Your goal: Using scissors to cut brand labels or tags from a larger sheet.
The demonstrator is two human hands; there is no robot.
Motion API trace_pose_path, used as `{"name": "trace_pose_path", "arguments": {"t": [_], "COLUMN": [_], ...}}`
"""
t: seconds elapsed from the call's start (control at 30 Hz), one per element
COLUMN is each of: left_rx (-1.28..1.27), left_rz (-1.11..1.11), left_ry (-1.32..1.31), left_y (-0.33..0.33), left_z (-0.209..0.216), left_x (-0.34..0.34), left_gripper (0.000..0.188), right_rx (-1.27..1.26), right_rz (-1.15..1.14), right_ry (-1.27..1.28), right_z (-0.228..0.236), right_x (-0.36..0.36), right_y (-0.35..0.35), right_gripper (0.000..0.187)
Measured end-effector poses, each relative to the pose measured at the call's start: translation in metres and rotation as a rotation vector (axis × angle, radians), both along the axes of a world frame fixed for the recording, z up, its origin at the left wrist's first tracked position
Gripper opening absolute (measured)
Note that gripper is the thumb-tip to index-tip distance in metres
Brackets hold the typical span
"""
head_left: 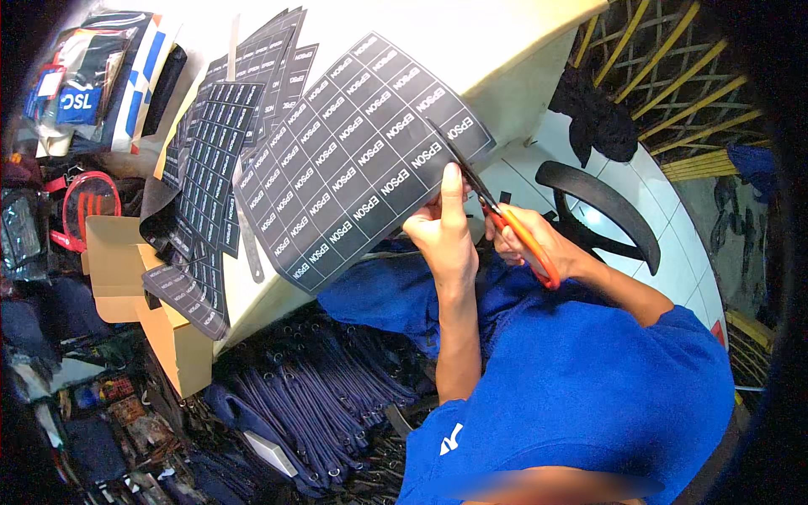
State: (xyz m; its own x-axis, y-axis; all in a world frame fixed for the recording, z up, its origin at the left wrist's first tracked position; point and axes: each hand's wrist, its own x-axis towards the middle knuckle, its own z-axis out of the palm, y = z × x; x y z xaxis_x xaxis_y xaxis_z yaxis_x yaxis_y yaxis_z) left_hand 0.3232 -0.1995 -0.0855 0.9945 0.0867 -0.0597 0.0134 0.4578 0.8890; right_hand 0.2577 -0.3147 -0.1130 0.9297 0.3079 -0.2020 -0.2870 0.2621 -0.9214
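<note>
The grip of our right hand point(539, 244) is closed around the scissors point(532, 246); their blades are at the sheet's point(353, 151) right corner. Our left hand point(446, 236) pinches its near edge. Farther left, other sheets point(215, 160) lie on the surface point(497, 29).

Dressed in a shirt point(581, 379) of strong, bright blue, plain over almost all its surface, with some soft, wide folds. Carries on its left side one small white mark point(451, 439), angular in shape and a little similar to a running bird. Made with short sleeves; at the right sleeve point(686, 337), finished with a simple blue edge near the elbow. Bare along the left forearm point(459, 337) and the right forearm point(623, 282), also bare at the left grip point(450, 240) and the right grip point(549, 236). Blurred at the lower edge of the view.
</note>
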Motion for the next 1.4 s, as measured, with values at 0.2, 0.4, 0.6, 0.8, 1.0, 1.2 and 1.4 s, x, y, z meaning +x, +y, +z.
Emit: {"name": "trace_pose_path", "arguments": {"t": [0.2,0.4,0.6,0.8,1.0,1.2,1.4], "left_rx": [0.005,0.027,0.014,0.005,-0.002,-0.012,-0.013], "left_rz": [-0.005,0.020,0.045,0.051,0.041,0.028,0.019], "left_ry": [-0.011,0.011,0.001,0.023,0.007,-0.028,-0.006], "left_y": [0.002,0.001,0.000,0.001,0.001,0.004,0.003], "left_z": [-0.001,-0.002,-0.004,-0.003,-0.001,-0.001,-0.001], "left_x": [0.003,0.003,0.004,0.004,0.003,0.004,0.003], "left_gripper": [0.012,0.011,0.013,0.014,0.015,0.011,0.016], "right_rx": [0.076,0.011,0.034,0.052,0.034,-0.037,-0.085], "right_rz": [0.000,-0.013,-0.032,-0.032,-0.032,-0.044,-0.060], "right_ry": [0.047,0.049,0.017,-0.011,-0.021,-0.075,-0.107], "right_z": [0.002,0.000,0.000,-0.001,-0.002,0.002,-0.004], "right_x": [0.001,-0.001,-0.003,-0.004,-0.004,-0.003,-0.004], "right_y": [-0.001,0.001,0.004,0.005,0.007,0.008,0.008], "right_gripper": [0.017,0.017,0.017,0.017,0.017,0.016,0.015]}}
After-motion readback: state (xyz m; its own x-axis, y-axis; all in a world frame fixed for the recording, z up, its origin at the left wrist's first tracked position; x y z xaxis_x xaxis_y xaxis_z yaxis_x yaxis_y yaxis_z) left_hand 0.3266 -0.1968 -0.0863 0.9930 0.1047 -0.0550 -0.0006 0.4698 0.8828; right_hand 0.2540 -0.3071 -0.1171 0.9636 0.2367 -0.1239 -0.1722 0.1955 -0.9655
